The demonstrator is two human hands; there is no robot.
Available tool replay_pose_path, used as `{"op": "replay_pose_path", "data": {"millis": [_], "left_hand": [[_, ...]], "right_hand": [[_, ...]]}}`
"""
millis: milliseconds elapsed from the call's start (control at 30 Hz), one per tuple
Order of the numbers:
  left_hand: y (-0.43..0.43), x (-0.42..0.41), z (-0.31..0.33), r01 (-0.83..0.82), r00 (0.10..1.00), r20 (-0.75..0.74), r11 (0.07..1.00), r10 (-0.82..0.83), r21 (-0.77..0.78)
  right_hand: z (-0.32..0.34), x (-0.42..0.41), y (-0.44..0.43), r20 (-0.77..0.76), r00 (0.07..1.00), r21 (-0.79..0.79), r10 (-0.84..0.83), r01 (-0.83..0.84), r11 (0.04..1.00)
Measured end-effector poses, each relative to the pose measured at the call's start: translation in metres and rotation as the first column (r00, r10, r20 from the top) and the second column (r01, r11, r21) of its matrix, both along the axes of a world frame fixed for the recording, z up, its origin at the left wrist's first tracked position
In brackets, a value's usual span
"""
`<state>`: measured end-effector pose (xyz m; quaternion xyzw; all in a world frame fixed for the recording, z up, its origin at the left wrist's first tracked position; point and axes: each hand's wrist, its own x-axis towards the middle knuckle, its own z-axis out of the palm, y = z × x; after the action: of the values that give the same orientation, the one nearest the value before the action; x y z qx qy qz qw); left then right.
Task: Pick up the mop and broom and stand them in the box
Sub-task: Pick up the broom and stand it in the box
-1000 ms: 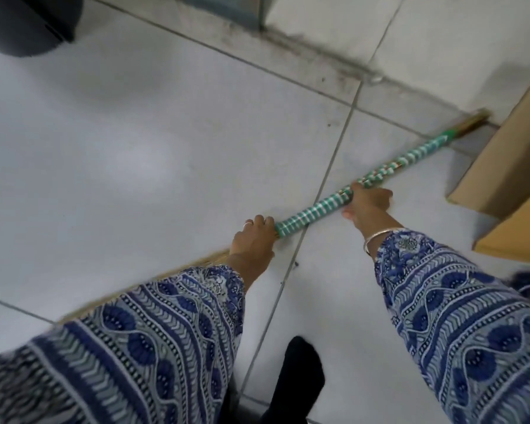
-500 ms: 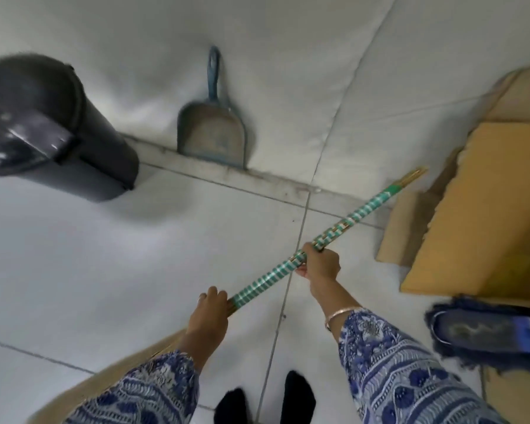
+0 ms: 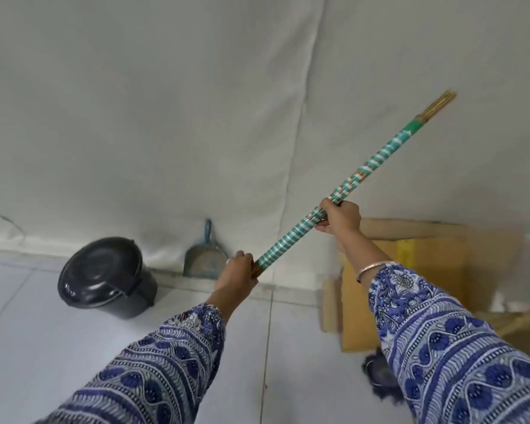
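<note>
Broom [image 3: 334, 206] is off the floor, held by both hands and slanting from 7 o'clock up to 1 o'clock across the wall. Left hand [image 3: 237, 275] is clenched round the lower end of the green-and-white wrapped handle; right hand [image 3: 338, 217] is clenched round the handle further up. The bare stick tips point to 1 o'clock, clear of everything. The brush end runs down behind the left sleeve and is not visible. Box [image 3: 416, 270] sits at 4 o'clock on the floor against the wall, flaps open, blurred; the broom is above and left of it, not yet in it. Mop [image 3: 377, 377] head shows as a dark blue fringe at 5 o'clock on the floor just by the box, partly hidden by the right sleeve; it looks untouched. Bin [image 3: 104, 276] at 9 o'clock and dustpan [image 3: 204, 261] leaning on the wall beside it play no part. Judgement: pick-up of the broom done; standing it in the box, then the whole mop step, remain. Against half a second ago: both hands have risen, the handle is steeper and its tip now stands high against the wall rather than just above the box flap; the view has tilted up, so bin, dustpan and box sit lower in frame. Grip positions on the handle unchanged.
</note>
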<state>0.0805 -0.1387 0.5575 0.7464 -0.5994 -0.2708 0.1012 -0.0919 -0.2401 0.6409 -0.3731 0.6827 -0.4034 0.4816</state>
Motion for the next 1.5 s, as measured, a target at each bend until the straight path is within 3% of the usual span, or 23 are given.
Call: {"op": "replay_pose_path", "data": {"millis": [133, 333, 533, 733, 1100, 1500], "left_hand": [[0.002, -0.068, 0.078, 0.094, 0.99, -0.097, 0.99, -0.104, -0.102], [0.02, -0.233, 0.136, 0.244, 0.937, -0.193, 0.942, -0.29, -0.23], [0.058, -0.434, 0.154, 0.361, 0.877, -0.24, 0.901, -0.416, -0.241], [0.084, -0.606, 0.149, 0.39, 0.842, -0.339, 0.908, -0.42, -0.155], [0.037, -0.809, 0.059, 0.364, 0.807, -0.482, 0.93, -0.34, -0.047], [-0.059, -0.954, -0.113, 0.325, 0.887, -0.405, 0.923, -0.221, 0.207]], "right_hand": [[0.102, -0.078, 0.023, -0.071, 0.997, -0.117, 0.002, -0.01, 0.993], [0.189, -0.235, 0.081, -0.145, 0.985, -0.256, -0.092, 0.052, 0.965], [0.216, -0.417, 0.152, -0.214, 0.959, -0.336, -0.187, 0.107, 0.936], [0.217, -0.569, 0.192, -0.297, 0.92, -0.367, -0.257, 0.139, 0.92], [0.14, -0.752, 0.131, -0.459, 0.875, -0.267, -0.153, 0.028, 0.963], [-0.055, -0.873, 0.015, -0.556, 0.822, -0.064, 0.118, -0.184, 0.981]]}}
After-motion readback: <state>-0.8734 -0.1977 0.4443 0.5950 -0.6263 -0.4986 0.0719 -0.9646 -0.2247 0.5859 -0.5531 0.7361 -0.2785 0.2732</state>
